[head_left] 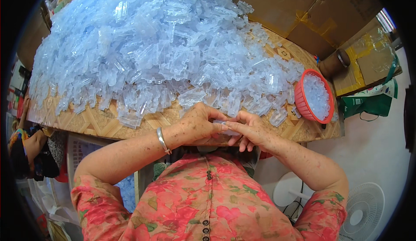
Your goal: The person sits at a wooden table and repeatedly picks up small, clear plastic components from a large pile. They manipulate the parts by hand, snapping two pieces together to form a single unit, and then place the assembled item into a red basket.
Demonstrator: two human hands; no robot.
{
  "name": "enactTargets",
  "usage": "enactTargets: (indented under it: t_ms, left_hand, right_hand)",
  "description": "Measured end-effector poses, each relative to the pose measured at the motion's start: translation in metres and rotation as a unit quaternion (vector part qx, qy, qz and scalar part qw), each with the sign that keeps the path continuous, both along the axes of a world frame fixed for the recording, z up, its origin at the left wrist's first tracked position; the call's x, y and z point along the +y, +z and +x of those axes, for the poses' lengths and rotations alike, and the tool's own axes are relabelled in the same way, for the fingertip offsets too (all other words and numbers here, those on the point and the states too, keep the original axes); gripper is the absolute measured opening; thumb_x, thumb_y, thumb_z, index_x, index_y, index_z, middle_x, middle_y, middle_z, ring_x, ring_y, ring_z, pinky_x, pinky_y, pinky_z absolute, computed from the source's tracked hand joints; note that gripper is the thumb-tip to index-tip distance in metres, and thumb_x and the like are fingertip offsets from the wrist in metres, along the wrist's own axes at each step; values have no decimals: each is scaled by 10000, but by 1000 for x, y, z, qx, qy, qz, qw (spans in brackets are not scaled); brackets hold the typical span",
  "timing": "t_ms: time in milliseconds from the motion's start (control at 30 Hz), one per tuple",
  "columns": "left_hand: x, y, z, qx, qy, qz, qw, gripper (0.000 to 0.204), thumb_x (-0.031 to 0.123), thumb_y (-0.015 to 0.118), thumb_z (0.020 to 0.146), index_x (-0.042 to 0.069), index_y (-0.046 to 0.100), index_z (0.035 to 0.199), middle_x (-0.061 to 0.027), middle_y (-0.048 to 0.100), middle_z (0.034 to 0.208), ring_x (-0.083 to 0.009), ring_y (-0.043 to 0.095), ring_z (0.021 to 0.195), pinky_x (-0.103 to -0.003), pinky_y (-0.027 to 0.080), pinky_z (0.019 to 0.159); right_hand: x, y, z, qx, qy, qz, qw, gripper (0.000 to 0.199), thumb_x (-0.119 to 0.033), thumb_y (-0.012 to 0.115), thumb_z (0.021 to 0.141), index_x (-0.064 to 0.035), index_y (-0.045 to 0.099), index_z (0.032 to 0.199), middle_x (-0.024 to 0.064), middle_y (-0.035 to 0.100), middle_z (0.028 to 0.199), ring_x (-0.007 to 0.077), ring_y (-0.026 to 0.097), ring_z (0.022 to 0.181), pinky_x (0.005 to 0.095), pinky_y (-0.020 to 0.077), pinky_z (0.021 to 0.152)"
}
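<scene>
My left hand and my right hand meet over the table's front edge. Between their fingertips is a small clear plastic piece, mostly covered by the fingers, so its exact shape does not show. Both hands are closed on it, thumbs and forefingers pinching. Just beyond them a huge heap of clear, bluish plastic pieces, flat and oblong, spreads over the wood-patterned tabletop. To the right of my hands, a red plastic basket holds small clear plastic parts.
Cardboard boxes stand behind the heap, and a brown cylindrical object sits by the basket. A green bag hangs at the right. A white fan stands at lower right. Another person's arm shows at far left.
</scene>
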State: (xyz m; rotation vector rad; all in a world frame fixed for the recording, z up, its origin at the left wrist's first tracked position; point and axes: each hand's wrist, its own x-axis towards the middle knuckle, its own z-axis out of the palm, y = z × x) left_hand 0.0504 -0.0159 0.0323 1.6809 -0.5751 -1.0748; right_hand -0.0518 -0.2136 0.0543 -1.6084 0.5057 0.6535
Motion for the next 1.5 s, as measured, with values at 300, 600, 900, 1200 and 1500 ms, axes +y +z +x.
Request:
enactTargets:
  t_ms: [300,600,900,1200,1500]
  left_hand:
    - [62,24,-33,-364,66,-69,927,299,79,759,866,39,718,1159,-74,715,962,-103,651,739,-270,525,614]
    - [407,27,-67,-490,251,469,691,296,88,746,837,1,718,1120,-116,709,865,-193,675,738,-310,536,637]
    - [299,41,-55,-327,435,232,806,242,52,732,896,0,722,1133,-34,707,882,-84,615,714,-242,494,626]
    - [64,22,-7,-381,154,-146,900,208,12,730,866,37,743,1072,-104,723,849,-178,688,686,-303,539,602]
    - [9,0,-7,-400,41,-187,896,196,66,770,855,43,727,1044,-104,701,816,-254,711,707,-337,546,617]
  right_hand:
    - [-2,-10,-19,-83,-26,2,996,606,-530,643,989,-14,565,1298,127,739,820,100,628,498,219,461,412]
    - [-22,-22,-47,-140,-58,66,986,435,-347,664,1010,-23,579,1288,152,749,857,104,641,516,214,484,440]
    - [-20,28,-18,-262,-39,-54,963,228,-209,691,998,-50,679,1161,19,716,810,38,636,648,214,471,491]
    - [-217,59,107,-227,42,-656,718,282,-253,641,962,-105,731,1185,139,750,1103,296,705,1044,429,537,910]
    - [-254,26,152,-2,204,-683,701,404,-75,676,848,-139,706,1245,95,736,1174,282,670,1157,396,533,971]
